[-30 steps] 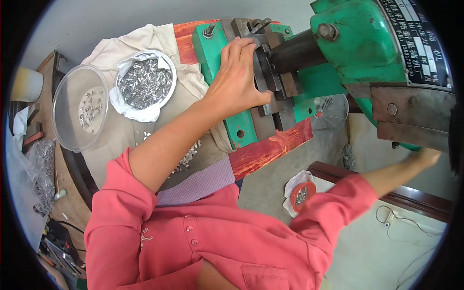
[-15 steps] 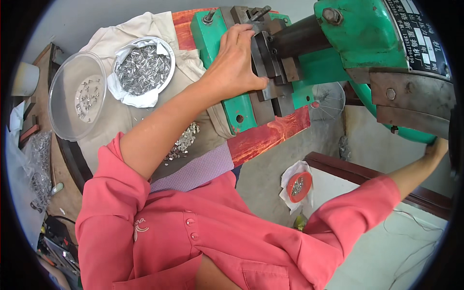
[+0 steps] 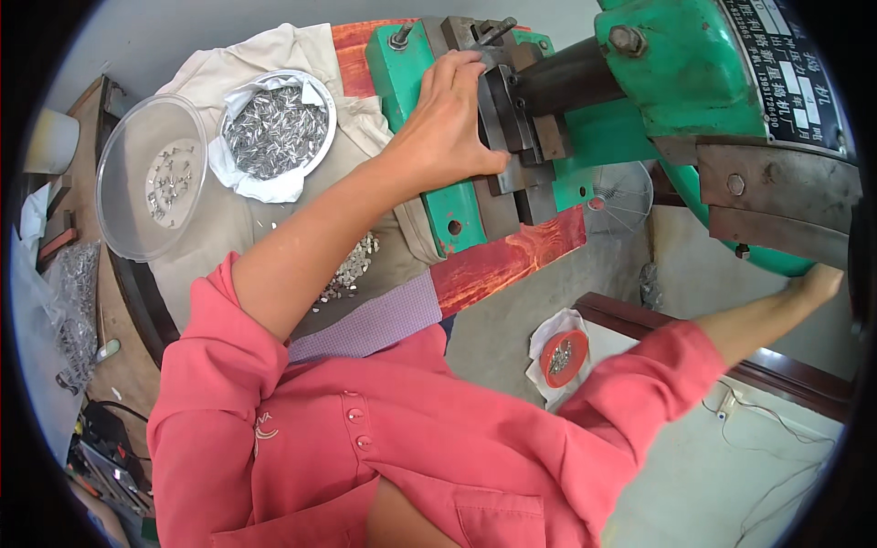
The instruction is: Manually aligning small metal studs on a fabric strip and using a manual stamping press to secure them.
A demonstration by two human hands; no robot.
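My left hand (image 3: 448,128) rests on the dark steel die block (image 3: 512,137) of a green press machine (image 3: 694,82), fingers curled over its near face; whether it pinches a small part is hidden. My right hand (image 3: 818,283) reaches far right under the machine's body, its fingers hidden behind the machine edge. A white bowl (image 3: 279,128) full of small shiny metal pieces sits on a cloth to the left of the press. A small heap of metal pieces (image 3: 352,269) lies on the cloth beside my left forearm.
A clear plastic bowl (image 3: 151,173) holding a few metal pieces stands at the far left. The press sits on a red wooden bench (image 3: 512,256). Below on the floor is a small red dish (image 3: 564,356) on white cloth. A fan (image 3: 621,196) stands behind the bench.
My view has shifted, so the press and bowls sit lower and more to the right. My left hand stays on the die block; my right arm stays stretched to the right.
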